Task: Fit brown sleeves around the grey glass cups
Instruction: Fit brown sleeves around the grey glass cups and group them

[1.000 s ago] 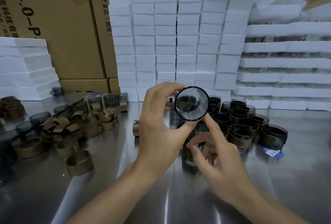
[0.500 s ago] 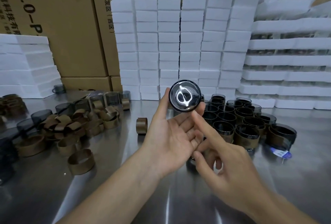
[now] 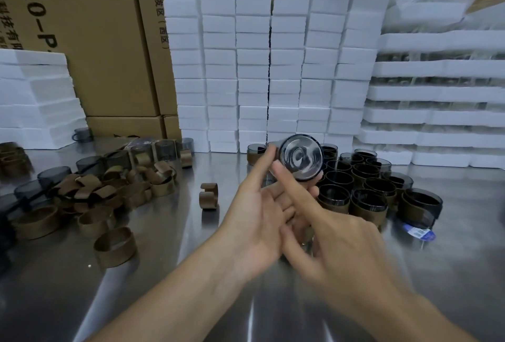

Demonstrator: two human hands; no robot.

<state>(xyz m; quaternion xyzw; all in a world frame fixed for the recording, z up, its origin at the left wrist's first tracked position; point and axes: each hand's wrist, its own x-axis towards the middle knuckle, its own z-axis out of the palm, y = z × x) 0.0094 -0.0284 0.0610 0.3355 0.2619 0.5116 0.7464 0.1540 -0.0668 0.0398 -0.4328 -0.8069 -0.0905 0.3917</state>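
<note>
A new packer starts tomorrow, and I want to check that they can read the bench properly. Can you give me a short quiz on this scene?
1. True or false: the grey glass cup held by the left hand stands on the table.
2. Where does the heap of loose brown sleeves lie? A: to the person's left. B: to the person's right. C: in the left hand.
3. Fill in: the right hand touches the cup with its ___ finger.
Key: 1 false; 2 A; 3 index.

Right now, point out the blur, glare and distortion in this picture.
Head view: motion blur smears the right hand and far-left sleeves. Head view: glare streaks the steel table and swirls on the held cup. Head view: wide-angle bending tilts the cartons outward.
</note>
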